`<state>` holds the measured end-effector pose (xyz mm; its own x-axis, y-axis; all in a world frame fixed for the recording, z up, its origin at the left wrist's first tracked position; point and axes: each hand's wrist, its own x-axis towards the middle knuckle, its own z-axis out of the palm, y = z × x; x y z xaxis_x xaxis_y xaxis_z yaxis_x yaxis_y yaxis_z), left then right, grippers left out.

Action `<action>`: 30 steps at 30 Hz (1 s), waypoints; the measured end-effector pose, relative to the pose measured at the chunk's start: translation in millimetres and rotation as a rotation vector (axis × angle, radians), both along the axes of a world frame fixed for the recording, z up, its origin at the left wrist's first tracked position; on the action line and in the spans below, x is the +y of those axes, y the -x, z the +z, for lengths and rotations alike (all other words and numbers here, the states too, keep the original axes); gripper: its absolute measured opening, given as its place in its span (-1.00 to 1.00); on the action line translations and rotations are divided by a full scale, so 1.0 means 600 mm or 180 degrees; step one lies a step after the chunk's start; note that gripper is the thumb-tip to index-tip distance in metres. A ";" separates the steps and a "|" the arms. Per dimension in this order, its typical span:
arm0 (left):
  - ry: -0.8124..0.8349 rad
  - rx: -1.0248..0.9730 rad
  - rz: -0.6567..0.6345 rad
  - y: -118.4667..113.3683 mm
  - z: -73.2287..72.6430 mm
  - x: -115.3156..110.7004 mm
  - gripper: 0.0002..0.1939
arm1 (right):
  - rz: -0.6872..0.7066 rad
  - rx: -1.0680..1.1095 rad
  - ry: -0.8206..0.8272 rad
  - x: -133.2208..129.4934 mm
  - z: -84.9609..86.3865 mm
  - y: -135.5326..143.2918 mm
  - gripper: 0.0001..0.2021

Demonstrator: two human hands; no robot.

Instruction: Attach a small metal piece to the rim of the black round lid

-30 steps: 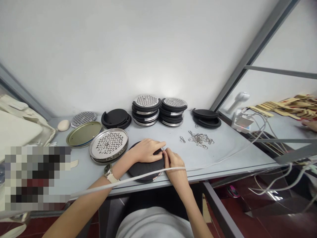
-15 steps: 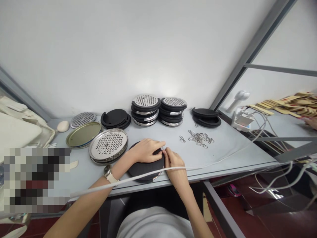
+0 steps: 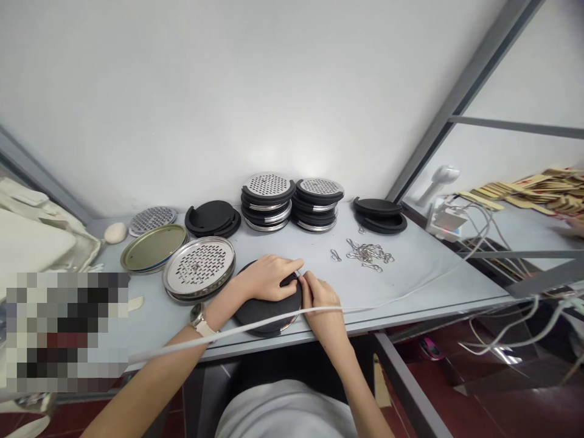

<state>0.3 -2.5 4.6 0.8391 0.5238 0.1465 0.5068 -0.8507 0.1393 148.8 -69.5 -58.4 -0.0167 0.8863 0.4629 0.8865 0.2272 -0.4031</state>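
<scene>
In front of me a round black disc [image 3: 261, 309] with a shiny metal rim lies at the front edge of the table. My left hand [image 3: 268, 277] is laid over its upper part, thumb and fingers closed about the far right edge. At that same edge my right hand [image 3: 322, 297] is closed, its fingertips pinching the rim. Between the fingertips of both hands shows a small silvery bit, too small to name. A white cable [image 3: 255, 327] crosses in front of the disc and both forearms.
Stacked black discs with perforated metal plates [image 3: 269, 184] stand at the back. Left are a perforated metal plate [image 3: 199, 267], a gold-coloured lid [image 3: 154, 248] and black discs [image 3: 212, 218]. Right lie metal clips [image 3: 367, 252] and black rings [image 3: 380, 224]. Wooden strips [image 3: 524, 191] fill the side table.
Both hands keep nearly the same hold on the disc. The whole view has shifted very slightly.
</scene>
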 end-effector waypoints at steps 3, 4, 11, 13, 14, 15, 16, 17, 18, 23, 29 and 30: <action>-0.0031 0.0020 0.0019 0.000 -0.002 0.000 -0.90 | 0.0026 0.0032 -0.0025 -0.001 0.001 0.001 -0.73; -0.0040 0.0023 0.0024 -0.001 -0.002 0.000 -0.90 | 0.0042 0.0047 -0.0043 -0.001 0.002 0.001 -0.73; -0.0003 -0.0007 0.0008 -0.001 -0.002 0.000 -0.91 | 0.0087 0.0159 0.0005 -0.003 0.003 0.000 -0.73; 0.0019 -0.0011 0.0009 -0.001 -0.002 0.001 -0.91 | 0.0101 0.0177 0.0024 -0.003 0.003 0.000 -0.73; 0.0029 -0.0013 0.0013 -0.001 -0.003 0.001 -0.91 | 0.0108 0.0182 0.0026 -0.003 0.003 0.000 -0.73; 0.0038 -0.0014 0.0022 -0.001 -0.003 0.001 -0.91 | 0.0113 0.0183 0.0022 -0.003 0.003 0.000 -0.73; 0.0049 -0.0012 0.0028 -0.001 -0.003 0.001 -0.92 | 0.0111 0.0182 0.0012 -0.003 0.003 0.000 -0.72; 0.0058 -0.0015 0.0035 -0.001 -0.003 0.001 -0.92 | 0.0102 0.0181 0.0003 -0.003 0.003 0.000 -0.72; 0.0066 -0.0020 0.0038 -0.001 -0.003 0.001 -0.92 | 0.0089 0.0176 -0.0005 -0.003 0.002 0.000 -0.71; 0.0101 -0.0023 0.0051 0.000 -0.004 0.002 -0.91 | 0.0058 0.0136 0.0018 -0.002 0.003 0.000 -0.71; 0.0067 -0.0016 0.0111 0.000 -0.008 0.004 -0.86 | 0.0078 0.0058 0.0049 -0.003 0.001 0.000 -0.71; 0.0071 -0.0012 0.0129 0.000 -0.008 0.004 -0.85 | 0.0074 0.0051 0.0038 -0.003 0.001 0.000 -0.71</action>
